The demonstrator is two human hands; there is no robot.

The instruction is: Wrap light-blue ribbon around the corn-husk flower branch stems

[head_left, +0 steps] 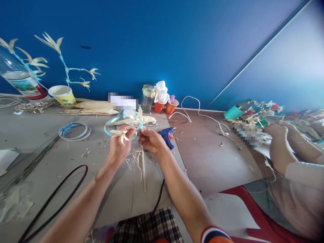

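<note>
My left hand [120, 143] is closed round a small cream dried-leaf flower [120, 134] and a loop of light blue ribbon [111, 123]. My right hand [151, 140] pinches the top of a thin wooden stick [143, 168] that hangs down toward me, with a second leaf flower [138, 116] above the fingers. Both hands meet above the grey floor. A roll of the blue ribbon [129, 113] lies just beyond them.
A blue glue gun [167, 135] lies right of my right hand, its black cord [159, 197] running toward me. Cups [165, 106], a jar [147, 98], husk bundles [93, 106], wire rings [74, 131] and a decorated branch [67, 72] line the blue wall. Another person's legs [291, 148] rest at right.
</note>
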